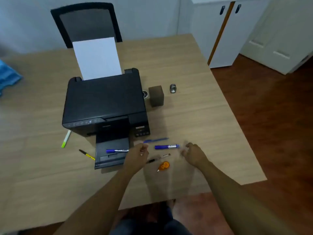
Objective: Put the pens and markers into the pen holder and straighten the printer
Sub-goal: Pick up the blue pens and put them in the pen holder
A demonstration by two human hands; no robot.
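While both our hands hover low over the scattered pens, we judge the gathering step barely begun; our left hand (137,154) is loosely curled, its fingers near a thin blue pen (155,140), though blur keeps us from telling whether it pinches anything; our right hand (193,154) is half open and holds nothing, just beside a thick blue marker (166,146). Another blue marker (116,150) lies on the output tray of the black inkjet printer (105,102), which sits skewed to the table edge with white paper (97,58) upright in its feeder; a black-and-clear pen (158,158) lies between our hands, an orange correction-tape dispenser (164,165) just below it; a yellow-and-black pen (86,154) and a green highlighter (66,139) lie left of the tray. The brown square pen holder (156,95) stands well apart, right of the printer; the next move calls for closing on the nearest pens and carrying them there. The light wooden table (194,119) stands on dark red-brown flooring (271,116); a black mesh chair (86,22) and white cabinets (237,31) stand behind.
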